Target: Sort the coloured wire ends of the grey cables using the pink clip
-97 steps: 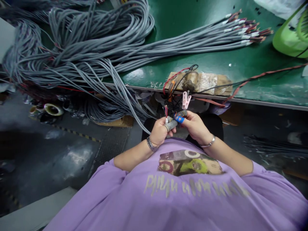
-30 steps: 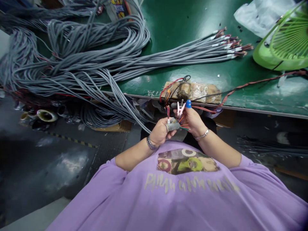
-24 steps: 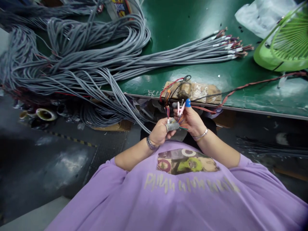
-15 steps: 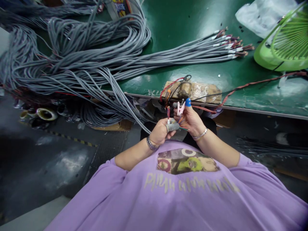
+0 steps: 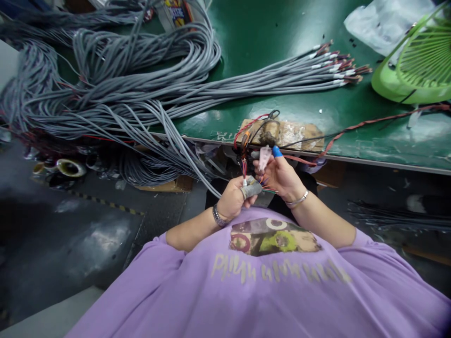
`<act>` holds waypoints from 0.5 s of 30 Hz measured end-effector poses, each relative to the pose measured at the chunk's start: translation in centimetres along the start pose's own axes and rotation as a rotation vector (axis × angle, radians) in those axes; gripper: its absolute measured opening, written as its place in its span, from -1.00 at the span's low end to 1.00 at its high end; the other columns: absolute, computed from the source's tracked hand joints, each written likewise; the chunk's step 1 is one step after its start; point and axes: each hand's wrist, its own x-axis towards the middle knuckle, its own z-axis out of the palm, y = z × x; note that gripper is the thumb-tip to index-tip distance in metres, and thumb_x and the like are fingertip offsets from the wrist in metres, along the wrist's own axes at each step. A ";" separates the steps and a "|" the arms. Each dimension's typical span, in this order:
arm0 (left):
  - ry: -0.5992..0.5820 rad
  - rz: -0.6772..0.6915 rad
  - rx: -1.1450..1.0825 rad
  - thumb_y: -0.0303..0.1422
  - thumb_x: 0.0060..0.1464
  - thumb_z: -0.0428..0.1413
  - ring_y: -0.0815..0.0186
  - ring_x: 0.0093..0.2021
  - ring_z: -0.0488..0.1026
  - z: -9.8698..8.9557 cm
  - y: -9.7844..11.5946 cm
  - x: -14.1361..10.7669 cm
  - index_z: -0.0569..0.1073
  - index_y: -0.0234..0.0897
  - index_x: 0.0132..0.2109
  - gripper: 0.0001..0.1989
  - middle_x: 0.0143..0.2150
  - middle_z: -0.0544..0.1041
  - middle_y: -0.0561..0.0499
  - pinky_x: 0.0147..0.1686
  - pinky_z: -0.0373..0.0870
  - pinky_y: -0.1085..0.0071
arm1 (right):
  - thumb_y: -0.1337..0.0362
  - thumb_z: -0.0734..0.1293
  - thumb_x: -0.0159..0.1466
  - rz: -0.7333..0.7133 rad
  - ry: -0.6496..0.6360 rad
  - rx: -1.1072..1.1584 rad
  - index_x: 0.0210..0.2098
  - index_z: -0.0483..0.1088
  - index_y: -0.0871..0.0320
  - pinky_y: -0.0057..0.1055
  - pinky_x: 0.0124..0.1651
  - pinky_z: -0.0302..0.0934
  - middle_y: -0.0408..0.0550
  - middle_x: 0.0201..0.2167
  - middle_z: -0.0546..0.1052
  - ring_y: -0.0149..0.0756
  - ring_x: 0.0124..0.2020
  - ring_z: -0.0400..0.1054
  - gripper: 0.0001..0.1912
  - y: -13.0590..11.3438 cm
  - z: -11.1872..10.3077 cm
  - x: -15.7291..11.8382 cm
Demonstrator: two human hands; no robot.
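My left hand, with a watch on its wrist, is closed around a grey wrapped connector. A grey cable and a bunch of thin coloured wires with a white end lie by that hand. Other thin coloured wires fan out of the connector towards my right hand. A blue finger cover is on the right thumb. Between the right thumb and fingers is a pink clip, slightly blurred. The curled fingers partly hide what else they touch.
Large bundles of grey cable spread over the green table, stripped ends to the right. A taped wooden block with red and black leads sits at the front edge. A green fan and a plastic bag stand at right.
The pink clip has turned in my right hand, which has moved slightly right and down. My left hand keeps hold of the connector, almost unmoved.
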 end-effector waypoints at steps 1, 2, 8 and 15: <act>0.012 0.003 -0.011 -0.09 -0.11 0.27 0.54 -0.73 0.15 0.0 0.0 0.0 0.34 -0.28 -0.48 -0.62 -0.68 0.34 0.14 -0.76 0.01 0.58 | -0.21 0.46 0.06 -0.012 0.008 -0.005 -0.31 0.44 0.10 -0.48 -0.49 0.19 -0.15 -0.46 0.53 -0.44 -0.54 0.27 -0.49 0.1 -0.1 -0.1; 0.023 0.006 -0.020 -0.09 -0.11 0.28 0.54 -0.73 0.15 0.1 0.0 0.1 0.34 -0.28 -0.48 -0.62 -0.68 0.34 0.14 -0.76 0.01 0.58 | -0.16 0.51 0.02 -0.029 0.015 -0.014 -0.32 0.44 0.11 -0.49 -0.50 0.18 -0.16 -0.47 0.53 -0.44 -0.54 0.27 -0.51 0.1 -0.1 -0.1; 0.060 -0.009 -0.041 -0.03 -0.13 0.29 0.54 -0.73 0.15 0.3 0.0 0.5 0.34 -0.27 -0.45 -0.58 -0.67 0.35 0.15 -0.75 0.00 0.58 | -0.12 0.54 -0.01 -0.102 -0.014 -0.026 -0.34 0.44 0.13 -0.50 -0.54 0.12 -0.22 -0.53 0.47 -0.48 -0.57 0.24 -0.51 0.4 -0.4 -0.1; 0.064 0.001 -0.050 0.00 -0.13 0.29 0.54 -0.74 0.15 0.3 0.2 0.7 0.34 -0.27 -0.47 -0.55 -0.68 0.35 0.14 -0.76 0.00 0.58 | -0.09 0.53 0.02 -0.096 0.022 -0.094 -0.45 0.39 0.14 -0.49 -0.54 0.10 -0.21 -0.60 0.41 -0.45 -0.57 0.23 -0.55 -0.1 0.0 0.1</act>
